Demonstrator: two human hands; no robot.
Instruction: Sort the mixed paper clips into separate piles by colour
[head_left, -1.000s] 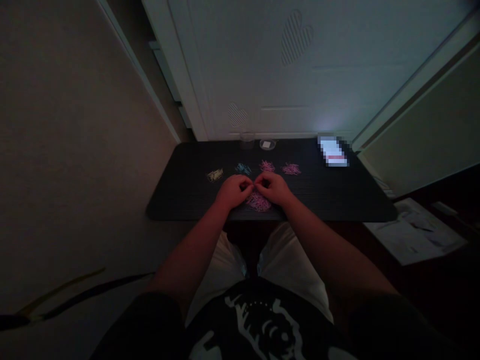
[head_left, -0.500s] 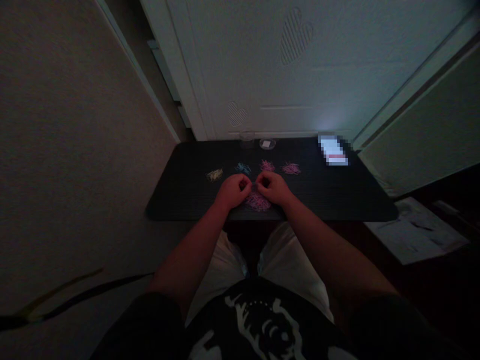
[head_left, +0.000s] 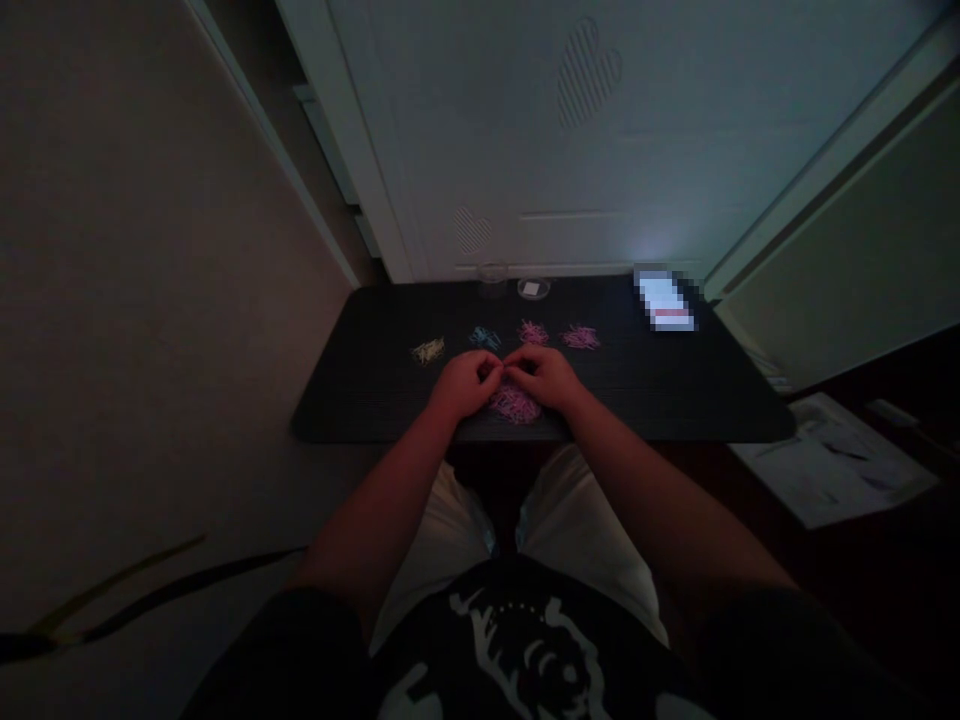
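Note:
My left hand (head_left: 466, 381) and my right hand (head_left: 546, 376) meet fingertip to fingertip above a heap of pink paper clips (head_left: 513, 404) near the front edge of a dark table (head_left: 360, 390). Both hands are curled in a pinch; whatever sits between the fingers is too small and dim to make out. Beyond the hands lie small separate piles: a yellowish pile (head_left: 428, 350), a blue pile (head_left: 485, 338), a pink pile (head_left: 533, 332) and a purple-pink pile (head_left: 582, 338).
A clear cup (head_left: 493, 279) and a small round dish (head_left: 533, 289) stand at the table's back edge, with a lit phone (head_left: 664, 301) at the back right. A white door (head_left: 585, 130) rises behind. Papers (head_left: 836, 460) lie on the floor to the right.
The two hands have drawn slightly closer, fingertips now touching. Nothing else has moved.

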